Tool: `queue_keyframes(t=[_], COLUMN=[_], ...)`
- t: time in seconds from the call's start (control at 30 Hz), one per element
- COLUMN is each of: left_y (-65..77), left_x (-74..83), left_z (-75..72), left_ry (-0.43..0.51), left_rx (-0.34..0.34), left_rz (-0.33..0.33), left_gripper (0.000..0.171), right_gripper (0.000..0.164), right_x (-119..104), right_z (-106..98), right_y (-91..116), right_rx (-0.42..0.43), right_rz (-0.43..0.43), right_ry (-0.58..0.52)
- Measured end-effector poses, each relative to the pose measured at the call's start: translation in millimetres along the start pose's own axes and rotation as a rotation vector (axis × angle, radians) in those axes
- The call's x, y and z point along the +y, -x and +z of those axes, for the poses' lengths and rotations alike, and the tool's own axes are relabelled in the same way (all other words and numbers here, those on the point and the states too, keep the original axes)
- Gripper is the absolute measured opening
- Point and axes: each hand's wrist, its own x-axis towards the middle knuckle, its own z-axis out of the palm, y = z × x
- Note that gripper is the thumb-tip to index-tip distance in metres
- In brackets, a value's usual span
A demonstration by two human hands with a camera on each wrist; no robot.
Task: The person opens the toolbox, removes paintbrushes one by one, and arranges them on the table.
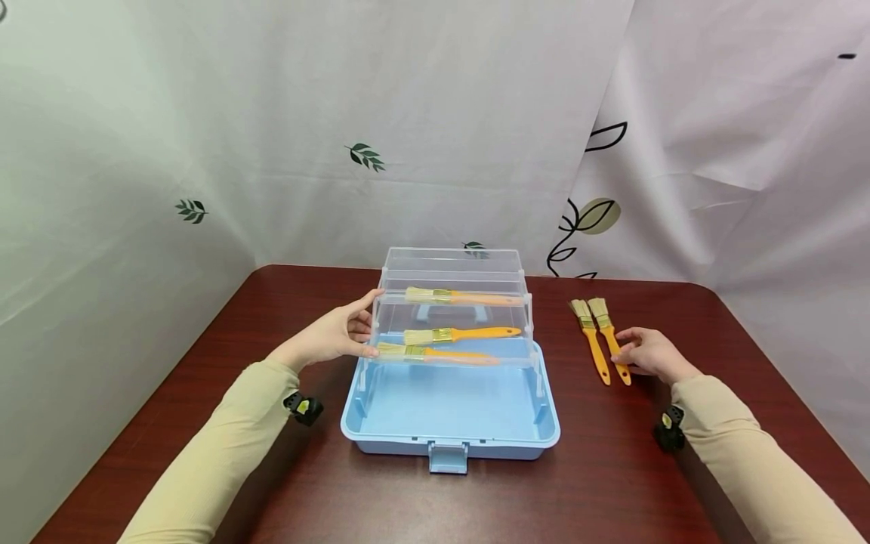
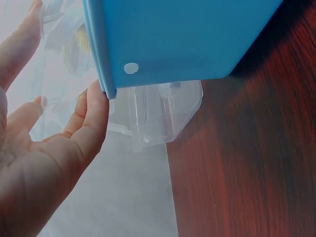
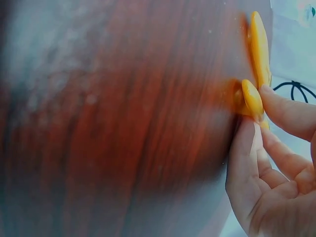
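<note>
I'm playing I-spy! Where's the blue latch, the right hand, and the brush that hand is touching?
Blue latch [image 1: 448,458], head view: its front flap.
Right hand [image 1: 649,353], head view: back of the hand.
Brush [image 1: 610,342], head view: on its handle.

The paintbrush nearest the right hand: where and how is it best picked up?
Probably by its yellow handle, pinched from the right between thumb and fingers: the handle is slim and points toward the near side, while the other loose paintbrush lies close on its left. The right hand holds it there.
</note>
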Motion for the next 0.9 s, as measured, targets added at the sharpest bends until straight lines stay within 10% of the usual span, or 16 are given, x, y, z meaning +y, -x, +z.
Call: queue_keyframes(t=[0.9], left_y=[1.5], left_x=[0.0], left_z=[0.1], left_ry=[-0.009], left_rx=[0.01], left_rz=[0.001], left_gripper=[0.104], right_gripper=[0.062], right_x=[-2.0], right_z=[-4.9], right_y=[9.2], right_rx=[0.064], right_rz=[-0.026], right_ry=[0.003])
